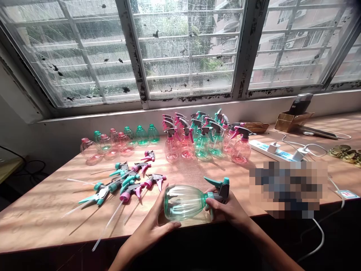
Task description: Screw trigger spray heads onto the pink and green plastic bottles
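A clear green spray bottle (pixel 184 203) lies sideways in the air over the table's front edge, its base to the left. My left hand (pixel 158 220) cups the base end, thumb along the lower side. At the neck, my right hand (pixel 231 210) is closed around the teal and grey trigger spray head (pixel 223 190), which sits at the bottle's mouth; whether it is fully screwed on I cannot tell. Left of my hands lies a loose pile of pink and teal spray heads (pixel 124 184) with thin dip tubes.
Open pink and green bottles (pixel 121 142) stand at the back left. Several bottles with spray heads (pixel 201 141) stand together at the back middle. To the right are a white power strip (pixel 275 150) with cables, a small cardboard box (pixel 290 121) and gold-coloured round pieces (pixel 342 152). One patch is pixelated.
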`<state>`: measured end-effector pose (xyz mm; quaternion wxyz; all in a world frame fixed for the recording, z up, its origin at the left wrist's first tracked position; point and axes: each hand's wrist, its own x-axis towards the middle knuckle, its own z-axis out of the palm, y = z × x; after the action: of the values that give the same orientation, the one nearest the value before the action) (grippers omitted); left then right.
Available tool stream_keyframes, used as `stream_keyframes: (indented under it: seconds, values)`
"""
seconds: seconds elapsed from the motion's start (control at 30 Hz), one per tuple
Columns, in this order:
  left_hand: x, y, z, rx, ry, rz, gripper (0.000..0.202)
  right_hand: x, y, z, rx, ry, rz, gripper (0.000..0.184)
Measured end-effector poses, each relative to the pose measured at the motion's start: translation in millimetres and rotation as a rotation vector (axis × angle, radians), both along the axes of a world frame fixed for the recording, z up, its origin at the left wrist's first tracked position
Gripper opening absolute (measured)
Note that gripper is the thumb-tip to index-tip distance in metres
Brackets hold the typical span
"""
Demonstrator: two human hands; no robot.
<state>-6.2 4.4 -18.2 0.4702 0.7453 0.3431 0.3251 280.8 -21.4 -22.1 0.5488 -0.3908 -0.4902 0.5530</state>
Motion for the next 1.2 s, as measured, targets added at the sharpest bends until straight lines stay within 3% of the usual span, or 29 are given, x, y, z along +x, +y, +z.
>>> stream_keyframes:
  seconds: [0.2, 0.37, 0.5, 0.8, 1.0, 1.2]
  values:
    - [9.1, -4.5, 14.8, 0.009, -0.046, -0.012, 0.092, 1.7, 1.4, -0.1, 0.009, 0.015, -0.005, 0.041]
    - [6.3, -2.3, 8.7, -0.068, -0.073, -0.016, 0.104, 1.0, 0.6, -2.1, 0.022, 0.02, 0.001, 0.04]
    - [3.0, -1.4, 3.9, -0.063, -0.058, -0.028, 0.095, 1.0, 1.3, -3.5, 0.006, 0.034, 0.014, 0.04]
    - [12.3, -5.8, 10.5, -0.062, -0.213, -0.065, 0.085, 0.5, 2.2, -2.1, 0.002, 0.029, -0.003, 0.041]
    - [8.9, -5.9, 10.0, -0.099, -0.148, -0.041, 0.101, 0.9, 2.4, -2.9, -0.002, 0.038, 0.009, 0.041]
    - [8.2, -3.9, 8.6, -0.073, -0.13, -0.055, 0.093, 1.8, 3.9, -3.0, 0.002, 0.058, 0.029, 0.039]
